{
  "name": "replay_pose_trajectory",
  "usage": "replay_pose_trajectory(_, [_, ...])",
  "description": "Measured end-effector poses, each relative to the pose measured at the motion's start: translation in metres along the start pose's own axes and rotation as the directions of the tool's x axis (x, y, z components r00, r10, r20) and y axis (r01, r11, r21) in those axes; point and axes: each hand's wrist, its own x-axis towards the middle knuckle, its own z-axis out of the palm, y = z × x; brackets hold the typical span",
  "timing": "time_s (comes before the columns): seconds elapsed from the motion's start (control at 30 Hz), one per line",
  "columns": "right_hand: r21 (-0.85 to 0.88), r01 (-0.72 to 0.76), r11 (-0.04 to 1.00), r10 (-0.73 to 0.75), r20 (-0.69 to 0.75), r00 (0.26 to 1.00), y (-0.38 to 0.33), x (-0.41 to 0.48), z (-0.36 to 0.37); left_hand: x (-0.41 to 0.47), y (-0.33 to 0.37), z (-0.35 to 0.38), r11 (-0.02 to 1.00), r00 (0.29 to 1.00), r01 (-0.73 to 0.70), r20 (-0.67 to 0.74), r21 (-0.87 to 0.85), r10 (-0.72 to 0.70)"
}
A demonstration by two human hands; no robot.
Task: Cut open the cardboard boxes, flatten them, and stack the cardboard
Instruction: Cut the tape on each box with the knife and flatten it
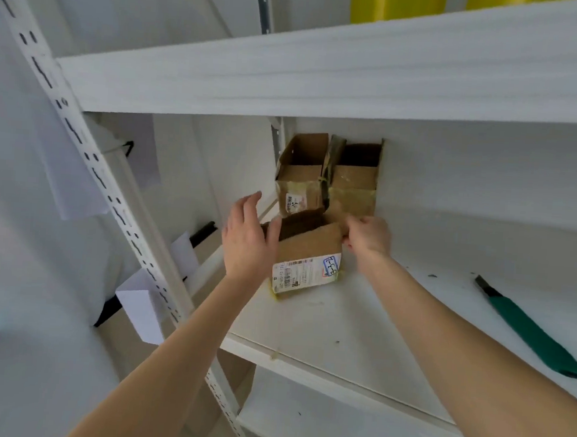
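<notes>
Small brown white-labelled cardboard box (308,254) on white shelf (358,325). My left hand (248,239) lies flat on its left side, fingers straight. My right hand (368,236) pinches right top edge. I'd brace left, fold right wall inward evenly.

Forearms (175,347), left grip (248,239) and right grip (367,237) are bare

The near box (309,243) is matt brown cardboard with a white paper label (305,270) and shiny yellowish tape (276,294), the shelf (358,325) a smooth matt white board, the knife (528,329) handle green plastic.
</notes>
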Motion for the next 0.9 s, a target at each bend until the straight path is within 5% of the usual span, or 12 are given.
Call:
replay_pose_trajectory(0.17, [-0.002,-0.003,1.0,0.003,-0.173,0.985,0.022,0.016,-0.067,-0.001,0.011,0.056,0.863,0.923,0.343,0.305,-0.371,-0.236])
replay_pose_trajectory(0.33, [0.261,-0.082,0.962,0.115,-0.114,0.987,0.045,0.002,-0.078,-0.007,0.008,0.087,0.58,0.835,0.467,0.549,-0.667,-0.04])
replay_pose_trajectory(0.4, [0.288,-0.104,0.952,0.114,-0.016,0.993,0.055,-0.011,-0.078,-0.01,-0.006,0.093,0.602,0.787,0.454,0.612,-0.657,0.074])
replay_pose_trajectory(0.5, [0.05,-0.056,0.997,0.048,0.147,0.988,0.073,-0.025,-0.069,-0.012,-0.022,0.099,0.665,0.69,0.459,0.708,-0.589,0.15])
replay_pose_trajectory(0.7, [0.161,0.031,0.986,0.004,-0.21,0.978,0.075,-0.034,-0.057,0.018,-0.012,0.105,0.681,0.634,0.599,0.769,-0.421,-0.082])
replay_pose_trajectory(0.83, [0.102,-0.024,0.994,0.053,-0.286,0.957,0.074,-0.039,-0.064,0.021,0.004,0.104,0.683,0.528,0.65,0.844,-0.333,-0.091])
replay_pose_trajectory(0.9, [0.05,-0.059,0.997,0.07,-0.253,0.965,0.075,-0.042,-0.066,0.012,0.01,0.105,0.685,0.531,0.643,0.844,-0.343,-0.076])
